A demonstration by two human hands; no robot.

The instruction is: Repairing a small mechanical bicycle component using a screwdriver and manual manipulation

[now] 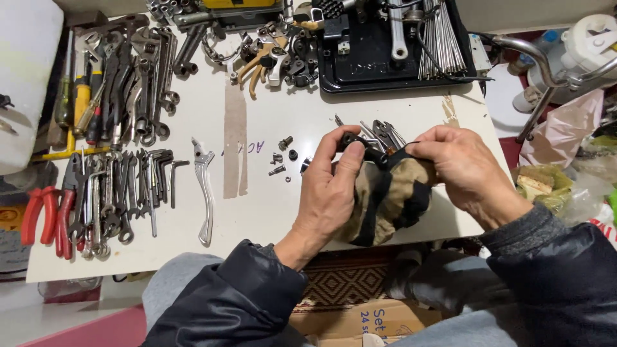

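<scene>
Black small metal part (355,140), pinched between thumb and fingertips of the left hand (331,193); fingers together on it.
Right hand (459,168): fingers curled together at the same part from the other side, partly hiding it; whether they grip it or only steady it cannot be told.
Tan and black glove (385,196): hangs beneath both hands, draped over the near edge of the white table (270,205).
Pliers (385,133): just beyond the fingertips, handles showing.
Small screws and a nut (283,157): loose, just left of the left fingertips.
Silver brake lever (204,189): well left of the left hand.
Wrenches and hex keys (122,186): further left, in rows.

Risk, as judged: the part is small and held at the table edge; a slackened pinch would likely drop it off the edge. A sweep of the left wrist could scatter the loose screws.
</scene>
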